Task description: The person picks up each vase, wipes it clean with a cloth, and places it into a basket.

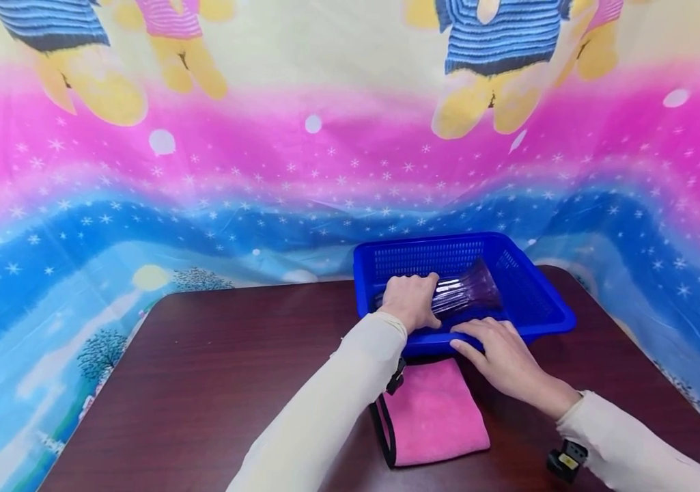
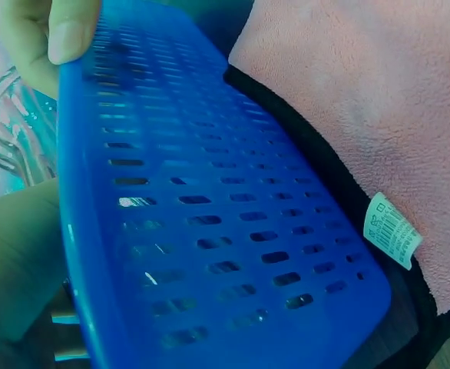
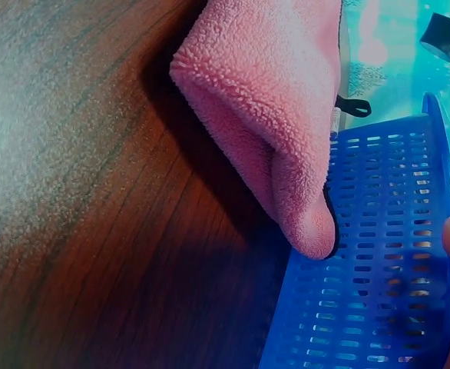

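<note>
A clear, purple-tinted glass vase (image 1: 469, 290) with a ribbed body and flared mouth lies on its side in a blue plastic basket (image 1: 534, 304). My left hand (image 1: 410, 301) reaches over the front rim and grips the vase's body, thumb on the near side, its mouth pointing right. My right hand (image 1: 503, 355) holds the basket's front rim, thumb outside and fingers over the edge. In the left wrist view the right thumb (image 2: 70, 34) sits on the rim. Part of the vase (image 2: 18, 127) shows beyond it.
A folded pink cloth (image 1: 438, 413) with black edging lies on the dark wooden table (image 1: 233, 369), just in front of the basket. Its white label (image 2: 392, 231) shows in the left wrist view. A patterned curtain (image 1: 300, 164) hangs behind the table.
</note>
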Demonstrator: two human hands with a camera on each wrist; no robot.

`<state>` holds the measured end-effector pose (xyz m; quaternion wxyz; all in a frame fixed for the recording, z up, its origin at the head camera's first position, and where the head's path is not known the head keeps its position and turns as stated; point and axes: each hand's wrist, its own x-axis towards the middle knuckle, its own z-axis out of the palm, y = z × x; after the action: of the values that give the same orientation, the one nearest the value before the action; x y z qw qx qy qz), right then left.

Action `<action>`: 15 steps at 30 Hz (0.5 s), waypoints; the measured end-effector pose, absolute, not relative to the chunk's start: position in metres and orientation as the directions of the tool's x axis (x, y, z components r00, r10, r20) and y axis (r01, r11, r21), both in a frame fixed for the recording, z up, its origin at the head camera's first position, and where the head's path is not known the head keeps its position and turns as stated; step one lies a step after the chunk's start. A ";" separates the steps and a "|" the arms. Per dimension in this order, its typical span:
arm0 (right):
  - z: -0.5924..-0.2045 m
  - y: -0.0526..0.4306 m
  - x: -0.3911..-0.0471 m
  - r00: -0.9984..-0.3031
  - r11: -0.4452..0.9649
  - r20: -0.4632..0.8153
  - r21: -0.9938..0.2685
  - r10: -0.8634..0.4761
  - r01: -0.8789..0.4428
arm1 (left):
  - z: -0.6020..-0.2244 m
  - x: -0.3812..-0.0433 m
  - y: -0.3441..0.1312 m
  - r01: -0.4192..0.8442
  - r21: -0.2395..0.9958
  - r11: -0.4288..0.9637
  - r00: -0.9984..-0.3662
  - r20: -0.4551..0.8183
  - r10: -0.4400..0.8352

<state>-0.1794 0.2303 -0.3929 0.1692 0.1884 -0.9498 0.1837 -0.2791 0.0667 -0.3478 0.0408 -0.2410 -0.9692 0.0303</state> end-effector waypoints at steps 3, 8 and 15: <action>-0.394 0.231 -0.180 -0.873 0.864 0.388 -0.281 -0.297 -0.419 | -0.349 -0.280 0.067 0.463 -0.102 0.881 -0.882 0.052 0.469; -0.394 0.231 -0.180 -0.875 0.868 0.383 -0.275 -0.296 -0.414 | -0.352 -0.279 0.068 0.465 -0.133 0.875 -0.878 0.056 0.475; -0.394 0.232 -0.180 -0.874 0.869 0.382 -0.267 -0.301 -0.416 | -0.355 -0.279 0.069 0.460 -0.151 0.875 -0.880 0.051 0.471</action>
<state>-0.1797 0.2316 -0.3938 0.1663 0.1881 -0.9523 0.1732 -0.2788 0.0694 -0.3550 0.0429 -0.2407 -0.9673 0.0674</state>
